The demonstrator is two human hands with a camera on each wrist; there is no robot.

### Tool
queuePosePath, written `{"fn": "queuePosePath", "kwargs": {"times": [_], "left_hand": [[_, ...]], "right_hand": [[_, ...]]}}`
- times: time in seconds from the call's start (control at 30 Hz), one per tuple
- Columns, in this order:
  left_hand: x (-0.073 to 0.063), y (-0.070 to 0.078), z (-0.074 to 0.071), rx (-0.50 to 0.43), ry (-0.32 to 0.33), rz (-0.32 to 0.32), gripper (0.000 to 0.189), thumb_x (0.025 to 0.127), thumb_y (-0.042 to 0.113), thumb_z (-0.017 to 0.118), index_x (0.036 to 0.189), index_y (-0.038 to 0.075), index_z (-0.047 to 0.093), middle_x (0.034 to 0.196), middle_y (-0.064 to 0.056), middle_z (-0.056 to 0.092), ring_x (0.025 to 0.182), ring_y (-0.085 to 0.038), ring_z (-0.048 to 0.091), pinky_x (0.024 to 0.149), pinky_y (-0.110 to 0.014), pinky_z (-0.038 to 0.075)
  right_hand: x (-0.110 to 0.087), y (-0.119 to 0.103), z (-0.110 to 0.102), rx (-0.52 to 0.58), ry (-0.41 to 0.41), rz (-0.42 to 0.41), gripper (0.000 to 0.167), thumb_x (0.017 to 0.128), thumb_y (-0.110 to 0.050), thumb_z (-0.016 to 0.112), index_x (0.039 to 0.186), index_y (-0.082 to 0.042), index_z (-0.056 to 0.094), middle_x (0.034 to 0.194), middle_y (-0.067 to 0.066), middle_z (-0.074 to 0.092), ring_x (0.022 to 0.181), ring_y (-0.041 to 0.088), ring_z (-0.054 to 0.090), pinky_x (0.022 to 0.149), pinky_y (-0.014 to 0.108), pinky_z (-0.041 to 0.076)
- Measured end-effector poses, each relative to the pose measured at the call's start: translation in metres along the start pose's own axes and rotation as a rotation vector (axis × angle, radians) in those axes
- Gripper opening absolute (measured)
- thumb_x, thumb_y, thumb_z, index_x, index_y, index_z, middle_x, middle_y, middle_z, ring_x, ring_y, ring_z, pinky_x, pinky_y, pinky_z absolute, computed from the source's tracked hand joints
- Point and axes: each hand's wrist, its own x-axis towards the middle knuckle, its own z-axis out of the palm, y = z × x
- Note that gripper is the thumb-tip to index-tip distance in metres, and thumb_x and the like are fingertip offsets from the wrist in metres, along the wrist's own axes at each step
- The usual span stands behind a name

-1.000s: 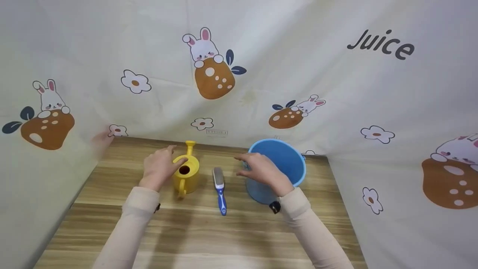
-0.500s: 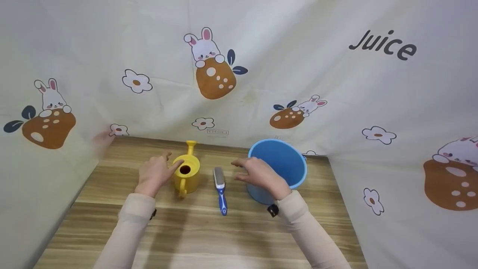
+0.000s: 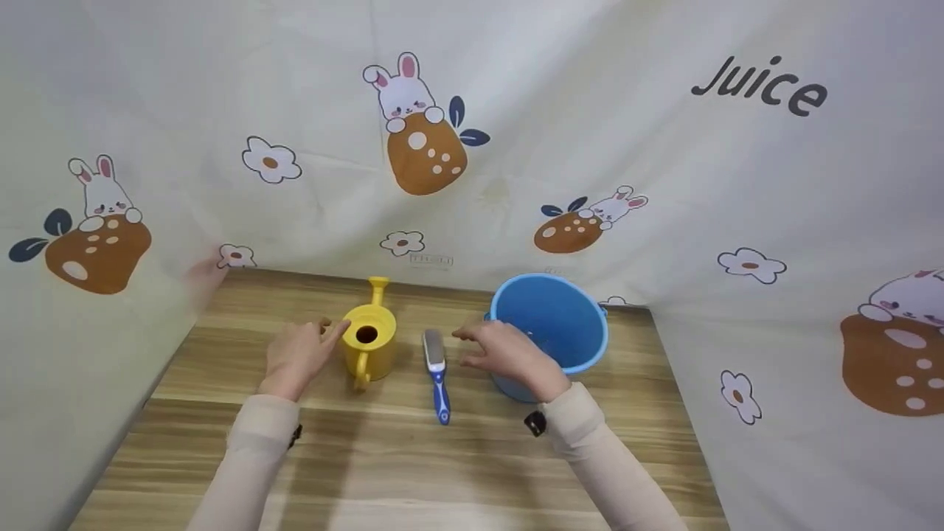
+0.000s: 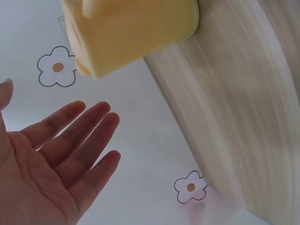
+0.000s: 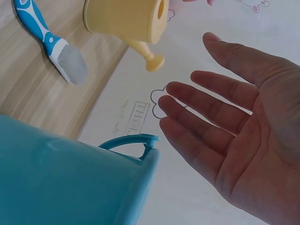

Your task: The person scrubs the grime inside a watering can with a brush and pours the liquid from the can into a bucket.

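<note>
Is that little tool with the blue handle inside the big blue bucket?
No, the blue-handled tool lies on the wooden tabletop, between the yellow watering can and the blue bucket.

"Juice" lettering (image 3: 759, 87), dk grey, slanting down to the R, stands on the white backdrop sheet (image 3: 590, 96), upper R in the head view. Lower ctr, same sheet, just above the worktop (image 3: 398, 472)'s back edge: a small boxed print (image 3: 431, 260), thin grey outline. Starts approx. w/ "TH" (R wrist view shows it best, turned sideways); the rest's too blurry. Faint strokes under the box, plus a faint mark (image 3: 557, 271) just above the blue bucket (image 3: 549, 310)'s rim: illegible.
</note>
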Motion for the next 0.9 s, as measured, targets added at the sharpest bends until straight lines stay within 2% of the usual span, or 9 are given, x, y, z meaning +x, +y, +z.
{"fn": "queuePosePath", "kwargs": {"times": [0.1,0.17,0.5,0.57,0.63,0.7,0.8,0.83,0.9], "left_hand": [[-0.002,-0.004,0.004,-0.03,-0.016,-0.008,0.081,0.099,0.068,0.03,0.131,0.002,0.061,0.128,-0.024,0.064,0.107,-0.047,0.064,0.076,-0.051,0.054],[-0.002,-0.006,0.007,-0.048,-0.036,-0.017,0.084,0.098,0.071,0.026,0.133,0.001,0.059,0.13,-0.025,0.062,0.111,-0.048,0.062,0.084,-0.054,0.052],[-0.005,-0.012,0.027,-0.09,-0.094,-0.021,0.088,0.099,0.071,0.016,0.136,0.002,0.057,0.126,-0.027,0.064,0.11,-0.05,0.062,0.089,-0.06,0.049],[-0.006,-0.013,0.03,-0.098,-0.101,-0.028,0.087,0.098,0.072,0.016,0.137,0.004,0.056,0.127,-0.027,0.064,0.111,-0.051,0.061,0.088,-0.061,0.049],[-0.007,-0.014,0.034,-0.105,-0.109,-0.038,0.088,0.098,0.072,0.018,0.135,0.004,0.058,0.121,-0.026,0.066,0.105,-0.048,0.064,0.081,-0.057,0.051],[-0.008,-0.015,0.037,-0.109,-0.127,-0.053,0.088,0.097,0.073,0.019,0.125,0.002,0.064,0.103,-0.024,0.069,0.088,-0.04,0.067,0.07,-0.049,0.051],[-0.009,-0.016,0.043,-0.139,-0.161,-0.071,0.087,0.096,0.074,0.02,0.113,0.001,0.065,0.08,-0.015,0.063,0.071,-0.026,0.059,0.059,-0.038,0.044],[-0.009,-0.016,0.045,-0.152,-0.168,-0.072,0.086,0.097,0.074,0.02,0.111,0.002,0.065,0.079,-0.013,0.061,0.07,-0.025,0.057,0.06,-0.037,0.043],[-0.01,-0.016,0.048,-0.18,-0.173,-0.064,0.087,0.097,0.073,0.021,0.118,0.001,0.064,0.088,-0.018,0.067,0.076,-0.03,0.063,0.065,-0.042,0.049]], "right_hand": [[0.0,0.001,0.004,-0.009,0.0,-0.013,0.042,0.093,-0.028,0.07,0.131,-0.013,0.063,0.131,0.004,0.067,0.12,0.022,0.064,0.1,0.04,0.052],[-0.001,0.001,0.006,-0.016,0.003,-0.026,0.041,0.092,-0.026,0.071,0.13,-0.012,0.064,0.13,0.005,0.068,0.119,0.022,0.065,0.1,0.039,0.052],[-0.003,0.002,0.017,-0.062,0.0,-0.049,0.041,0.091,-0.028,0.072,0.129,-0.012,0.065,0.127,0.004,0.069,0.116,0.019,0.066,0.098,0.036,0.053],[-0.003,0.002,0.019,-0.064,0.0,-0.052,0.042,0.091,-0.028,0.072,0.129,-0.012,0.065,0.127,0.004,0.069,0.116,0.019,0.066,0.098,0.036,0.053],[-0.003,0.003,0.021,-0.069,0.001,-0.059,0.042,0.091,-0.029,0.072,0.129,-0.013,0.065,0.127,0.004,0.069,0.115,0.019,0.066,0.097,0.036,0.053],[-0.003,0.003,0.024,-0.066,-0.008,-0.06,0.042,0.091,-0.029,0.072,0.129,-0.013,0.065,0.127,0.004,0.069,0.116,0.019,0.066,0.098,0.036,0.052],[-0.003,0.004,0.027,-0.071,-0.023,-0.057,0.042,0.092,-0.029,0.072,0.129,-0.012,0.064,0.128,0.004,0.069,0.117,0.019,0.066,0.099,0.036,0.052],[-0.003,0.004,0.028,-0.071,-0.029,-0.054,0.042,0.092,-0.029,0.072,0.13,-0.012,0.064,0.128,0.004,0.068,0.117,0.019,0.066,0.099,0.036,0.052],[-0.004,0.005,0.031,-0.073,-0.036,-0.054,0.042,0.092,-0.029,0.072,0.13,-0.012,0.064,0.127,0.004,0.069,0.115,0.02,0.066,0.098,0.035,0.053]]}}
